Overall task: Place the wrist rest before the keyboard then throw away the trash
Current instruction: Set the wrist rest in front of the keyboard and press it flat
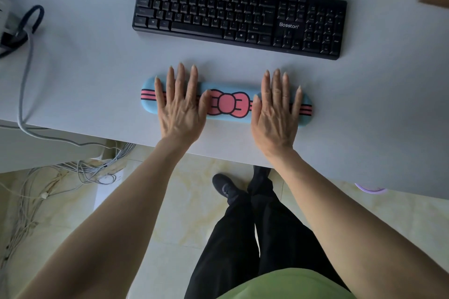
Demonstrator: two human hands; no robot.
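On the desk (97,68), one keyboard (239,15), one wrist rest (227,104) under two flat hands, left hand (181,109) and right hand (275,116), fingers (181,77) spread.

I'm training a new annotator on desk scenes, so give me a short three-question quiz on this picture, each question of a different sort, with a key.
1. True or false: the wrist rest touches the keyboard.
2. Multiple choice: the left hand and right hand are A) gripping the rest's ends, B) lying flat on top of it, C) typing.
3. Fill in: the figure printed mid-rest is a pink ____.

Key: 1. False, a strip of bare desk separates them. 2. B. 3. Bow.
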